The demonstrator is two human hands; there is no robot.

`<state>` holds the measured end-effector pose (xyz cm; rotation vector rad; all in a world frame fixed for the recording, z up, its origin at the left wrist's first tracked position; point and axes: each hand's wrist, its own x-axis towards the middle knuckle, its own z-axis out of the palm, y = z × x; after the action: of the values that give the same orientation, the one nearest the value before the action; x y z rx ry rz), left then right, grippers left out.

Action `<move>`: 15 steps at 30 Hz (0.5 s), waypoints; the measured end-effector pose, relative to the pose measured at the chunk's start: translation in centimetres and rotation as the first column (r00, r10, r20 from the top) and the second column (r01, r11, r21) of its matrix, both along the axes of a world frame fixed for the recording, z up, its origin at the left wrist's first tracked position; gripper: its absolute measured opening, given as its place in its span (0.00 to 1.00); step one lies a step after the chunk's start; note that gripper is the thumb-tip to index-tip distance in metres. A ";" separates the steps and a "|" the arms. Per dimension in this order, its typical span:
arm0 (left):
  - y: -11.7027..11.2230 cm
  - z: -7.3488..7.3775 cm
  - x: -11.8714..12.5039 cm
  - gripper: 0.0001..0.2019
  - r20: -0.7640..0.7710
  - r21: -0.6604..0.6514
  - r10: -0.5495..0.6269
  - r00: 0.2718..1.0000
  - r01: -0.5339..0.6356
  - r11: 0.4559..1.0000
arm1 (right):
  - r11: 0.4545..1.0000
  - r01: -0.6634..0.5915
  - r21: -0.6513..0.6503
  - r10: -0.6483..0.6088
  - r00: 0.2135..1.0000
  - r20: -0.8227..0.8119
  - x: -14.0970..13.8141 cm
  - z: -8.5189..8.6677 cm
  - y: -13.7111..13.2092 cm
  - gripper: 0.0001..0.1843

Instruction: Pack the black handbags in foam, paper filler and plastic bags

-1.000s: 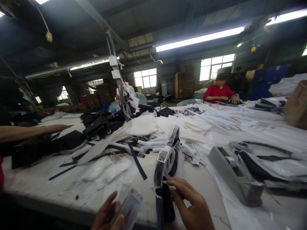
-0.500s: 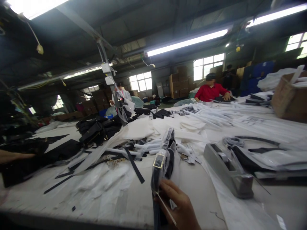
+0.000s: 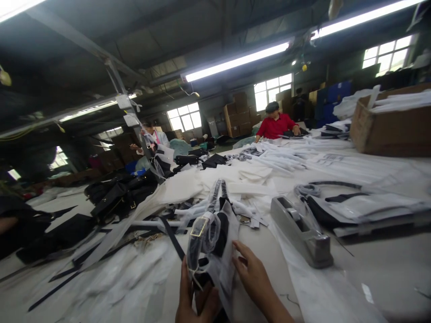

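A black handbag (image 3: 221, 233) stands on edge in front of me, with white tissue-like wrapping along its right side. Its strap is covered in clear film and carries a gold rectangular buckle (image 3: 198, 227); a thin pale cord hangs below the buckle. My left hand (image 3: 197, 298) grips the near end of the bag, thumb on one side and fingers on the other. Against the wrapping on the bag's right face, my right hand (image 3: 251, 276) has its fingers stretched and apart, holding nothing. The underside of the bag is hidden by my hands.
A grey tape dispenser (image 3: 301, 231) stands to the right, near another wrapped bag (image 3: 363, 208). White sheets (image 3: 215, 177) and black strips lie across the table. Black bags (image 3: 114, 195) pile up on the left. A cardboard box (image 3: 387, 128) and a person in red (image 3: 276, 125) are farther back.
My left hand has come in from the left and taken hold of the bag. My right hand has loosened from the near end and shifted to the right side. The view has turned rightward.
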<state>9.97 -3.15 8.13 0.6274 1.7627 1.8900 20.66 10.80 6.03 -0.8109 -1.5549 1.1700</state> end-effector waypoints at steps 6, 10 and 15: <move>0.2 -1.3 -2.4 0.33 0.081 -0.042 0.049 0.996 -0.045 0.998 | 0.978 -0.053 -0.200 0.030 0.993 -0.117 0.3 -1.4 0.7 0.23; -0.3 -1.1 -4.7 0.32 0.074 -0.002 0.069 0.995 -0.069 0.998 | 0.922 -0.108 -0.371 0.041 0.982 -0.183 -0.2 -2.1 1.6 0.34; -0.6 -0.2 -6.3 0.27 0.119 0.002 0.045 0.992 -0.046 0.999 | 0.826 -0.270 -0.496 0.136 0.948 -0.289 -2.1 -1.4 0.7 0.37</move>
<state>3.65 -3.75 7.91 0.4698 1.7107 1.9215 18.61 11.54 4.61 -0.8232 -1.1390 1.8377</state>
